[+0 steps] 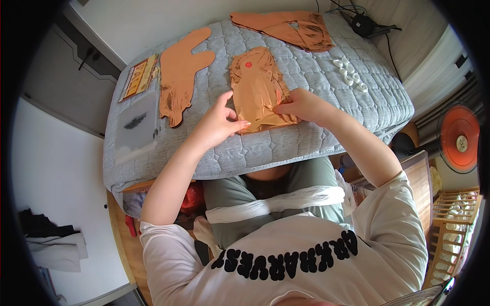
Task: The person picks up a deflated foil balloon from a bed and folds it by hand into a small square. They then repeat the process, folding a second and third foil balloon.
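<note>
copper foil balloon (258,89) lies flat on the bed (316,137), long axis running away from the person. right hand (301,106) pinches its near right edge; left hand (219,125), fingers loosely apart, touches its near left corner.

A home bedroom: a grey quilted mattress (326,92), a wooden crib (454,229) and a red fan (459,138) alongside.

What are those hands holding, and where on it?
A flat copper foil balloon: the right hand pinches its lower right edge, the left hand touches its lower left edge.
</note>
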A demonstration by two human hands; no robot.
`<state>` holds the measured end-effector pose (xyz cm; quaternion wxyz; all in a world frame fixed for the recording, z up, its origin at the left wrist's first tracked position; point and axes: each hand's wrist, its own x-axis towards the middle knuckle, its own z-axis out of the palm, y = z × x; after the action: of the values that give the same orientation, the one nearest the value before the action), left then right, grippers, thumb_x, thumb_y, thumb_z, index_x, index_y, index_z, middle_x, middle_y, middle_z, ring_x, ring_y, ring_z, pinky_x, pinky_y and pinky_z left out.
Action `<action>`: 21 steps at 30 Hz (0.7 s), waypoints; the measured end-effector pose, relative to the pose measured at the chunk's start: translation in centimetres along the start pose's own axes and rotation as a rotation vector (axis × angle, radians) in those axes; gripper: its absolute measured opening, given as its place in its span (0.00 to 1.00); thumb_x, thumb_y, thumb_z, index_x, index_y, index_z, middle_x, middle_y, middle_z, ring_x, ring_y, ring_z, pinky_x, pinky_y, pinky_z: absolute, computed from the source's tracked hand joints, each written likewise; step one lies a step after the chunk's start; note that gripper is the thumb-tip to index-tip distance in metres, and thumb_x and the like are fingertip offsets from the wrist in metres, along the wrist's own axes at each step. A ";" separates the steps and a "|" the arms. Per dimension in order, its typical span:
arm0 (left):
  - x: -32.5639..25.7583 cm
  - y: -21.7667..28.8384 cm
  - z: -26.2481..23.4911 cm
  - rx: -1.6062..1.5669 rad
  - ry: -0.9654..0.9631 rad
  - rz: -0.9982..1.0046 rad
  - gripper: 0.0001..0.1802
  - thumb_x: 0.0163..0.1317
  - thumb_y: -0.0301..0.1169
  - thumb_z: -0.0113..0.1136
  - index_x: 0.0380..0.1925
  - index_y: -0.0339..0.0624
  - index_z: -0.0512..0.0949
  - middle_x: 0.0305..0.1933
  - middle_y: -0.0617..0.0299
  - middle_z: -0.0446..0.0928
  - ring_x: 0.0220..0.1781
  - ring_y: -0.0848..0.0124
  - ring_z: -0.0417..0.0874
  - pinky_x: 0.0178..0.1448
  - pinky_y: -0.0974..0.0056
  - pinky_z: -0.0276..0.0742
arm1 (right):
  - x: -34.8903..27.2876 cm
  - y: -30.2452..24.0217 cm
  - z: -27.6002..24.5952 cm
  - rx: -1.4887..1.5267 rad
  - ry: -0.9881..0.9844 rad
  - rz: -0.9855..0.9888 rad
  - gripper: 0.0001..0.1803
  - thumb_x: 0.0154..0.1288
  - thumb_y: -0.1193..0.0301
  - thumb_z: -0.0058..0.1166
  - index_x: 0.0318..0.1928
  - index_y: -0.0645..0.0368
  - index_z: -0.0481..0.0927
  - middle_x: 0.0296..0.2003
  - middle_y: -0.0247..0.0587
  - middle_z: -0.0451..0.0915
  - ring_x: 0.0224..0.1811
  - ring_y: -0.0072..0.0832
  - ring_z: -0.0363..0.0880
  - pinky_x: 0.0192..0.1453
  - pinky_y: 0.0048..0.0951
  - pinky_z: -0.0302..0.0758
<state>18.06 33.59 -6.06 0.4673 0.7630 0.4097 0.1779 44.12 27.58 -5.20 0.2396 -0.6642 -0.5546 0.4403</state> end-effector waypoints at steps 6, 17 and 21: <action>-1.5 -0.1 1.7 0.310 0.267 0.324 0.47 0.64 0.35 0.70 0.77 0.37 0.53 0.56 0.47 0.77 0.52 0.59 0.84 0.55 0.55 0.82 | 0.3 -0.3 -0.1 0.069 -0.011 0.052 0.20 0.63 0.61 0.68 0.44 0.67 0.87 0.33 0.35 0.84 0.32 0.21 0.80 0.37 0.25 0.75; -3.1 -1.6 5.8 0.870 0.106 0.747 0.44 0.67 0.52 0.63 0.72 0.31 0.64 0.74 0.42 0.67 0.78 0.50 0.66 0.77 0.48 0.65 | 0.4 0.1 -0.6 0.096 -0.081 0.038 0.20 0.66 0.61 0.67 0.47 0.68 0.85 0.35 0.36 0.84 0.33 0.20 0.81 0.38 0.24 0.78; -3.1 -1.7 5.9 0.880 0.105 0.753 0.45 0.65 0.52 0.64 0.72 0.32 0.64 0.74 0.42 0.67 0.77 0.50 0.66 0.77 0.48 0.66 | -1.0 1.7 -0.4 0.218 -0.035 -0.061 0.20 0.68 0.63 0.66 0.51 0.66 0.83 0.36 0.36 0.85 0.34 0.20 0.80 0.40 0.25 0.78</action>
<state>19.26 28.21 -10.15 -0.0102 0.9687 0.1680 0.1824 45.37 26.27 -6.07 0.3140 -0.6094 -0.5275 0.5018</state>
